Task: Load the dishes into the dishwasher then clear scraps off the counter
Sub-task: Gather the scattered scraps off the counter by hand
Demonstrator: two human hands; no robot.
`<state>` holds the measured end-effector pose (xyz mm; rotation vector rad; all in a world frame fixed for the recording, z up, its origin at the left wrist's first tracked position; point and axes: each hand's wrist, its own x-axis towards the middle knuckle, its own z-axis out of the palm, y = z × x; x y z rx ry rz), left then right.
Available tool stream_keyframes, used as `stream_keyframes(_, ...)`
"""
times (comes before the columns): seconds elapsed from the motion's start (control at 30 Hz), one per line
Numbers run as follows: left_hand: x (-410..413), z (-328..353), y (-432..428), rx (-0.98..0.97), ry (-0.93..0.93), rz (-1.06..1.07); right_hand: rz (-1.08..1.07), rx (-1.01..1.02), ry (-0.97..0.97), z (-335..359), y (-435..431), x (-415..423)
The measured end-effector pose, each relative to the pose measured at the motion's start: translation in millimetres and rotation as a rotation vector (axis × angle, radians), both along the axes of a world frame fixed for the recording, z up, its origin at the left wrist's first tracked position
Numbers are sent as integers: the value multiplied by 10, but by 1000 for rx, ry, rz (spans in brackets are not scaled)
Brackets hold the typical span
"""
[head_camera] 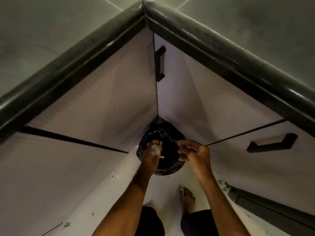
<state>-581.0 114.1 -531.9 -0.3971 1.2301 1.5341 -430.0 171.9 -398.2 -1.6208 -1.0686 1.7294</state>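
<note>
Head view looks straight down into the corner where two runs of cabinets meet, and I have both arms stretched toward the bin [167, 150] on the floor there, lined with a crinkled black bag. My left hand [151, 157] lies palm up over the bin's mouth at its 9 o'clock side, fingers [156, 143] loosely cupped around a small heap of pale scraps [156, 151]. They look light, limp and a little damp, the kind of bits that cling to skin and drift when dropped, so I judge they need cupping from beneath, not pinching, and a tip well inside the rim. Several flecks already lie on the floor [109, 193] at 7 o'clock from the bin, which suggests how easily they scatter.

My right hand [196, 152] hovers at the bin's 3 o'clock edge, wrist bent, thumb and forefinger drawn close together near the bag's rim; whether they grip the plastic or a stray bit I cannot tell. My bare foot [187, 198] stands at 6 o'clock from the bin. The dark table edge [68, 68] frames the cabinets above.
</note>
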Motion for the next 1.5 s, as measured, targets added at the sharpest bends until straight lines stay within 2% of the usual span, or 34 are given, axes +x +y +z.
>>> stream_keyframes(0.13, -30, -122, 126, -206, 31, -143, 10, 5, 39, -184, 116, 37)
stream_keyframes(0.2, -54, -223, 120, -250, 51, -131, 14, 10, 51, -215, 153, 29)
stream_keyframes(0.3, 9, -99, 157, -152, 22, -109, 36, 9, 33, -163, 182, 3)
stream_keyframes(0.4, 29, 155, 188, -186, 38, -88, 68, 6, -3, 22, 152, -25)
stream_keyframes(0.53, 51, 473, 112, -228, 117, -167, 99, 28, -23, 473, 35, -46)
stream_keyframes(0.6, 56, 651, 41, -205, 63, -175, 111, 41, -33, 777, -33, -75)
stream_keyframes(0.73, 84, 1535, 39, -304, 34, -181, 108, 56, -35, 1518, -142, -165)
stream_keyframes(0.9, 140, 2993, -120, -273, 117, -448, 135, 159, -67, 2574, -252, -241)
stream_keyframes(1.03, 60, 4059, -176, -161, 263, -596, 142, 234, -127, 3387, -278, -254)
stream_keyframes(1.17, -110, 4987, -176, -10, 393, -556, 137, 311, -186, 4077, -304, -254)
stream_keyframes(1.33, -437, 5726, 35, 74, 585, -548, 113, 350, -147, 4497, -148, -322)
stream_keyframes(1.5, -636, 6107, 346, 100, 651, -551, 79, 387, -157, 4778, 87, -367)
